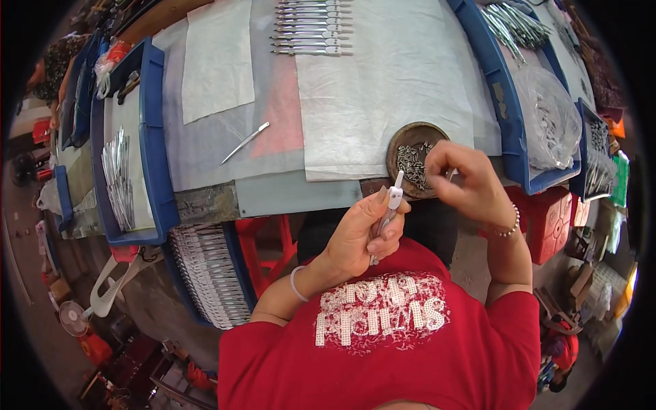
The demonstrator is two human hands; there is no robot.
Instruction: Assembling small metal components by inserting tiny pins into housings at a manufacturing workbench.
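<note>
Fingers (391, 236) of my left hand (362, 229) are gripping a slim silver piece (395, 198) with a pale, forked head, its narrow tip pointing upward and away from my body. I am holding it at the table's near edge (297, 205), just beside the near rim of a round brown bowl (398, 141). My right hand (465, 181), slightly blurred, is hovering at the bowl's right side with thumb and fingertips drawn close together; I am not able to tell whether it is pinching anything. The bowl is containing a heap of small metal parts (410, 164).

A pale band (297, 283) is encircling my left wrist, and a beaded bracelet (509, 229) my right. My red shirt (383, 372) is filling the foreground.

Beyond the bowl, a white sheet (383, 89) is covering the tabletop; a row of slim silver pieces (314, 29) is lying across its far part. Farther left, 1 pointed silver rod (246, 142) is lying diagonally. On either side, 2 blue trays are flanking the work surface: the left tray (152, 150) is holding thin silver rods (117, 181), the right tray (502, 102) more rods (516, 26) and a clear plastic bag (550, 123). Below the table, a crate (239, 263) of stacked metal pieces is standing beside a red stool (256, 256).
</note>
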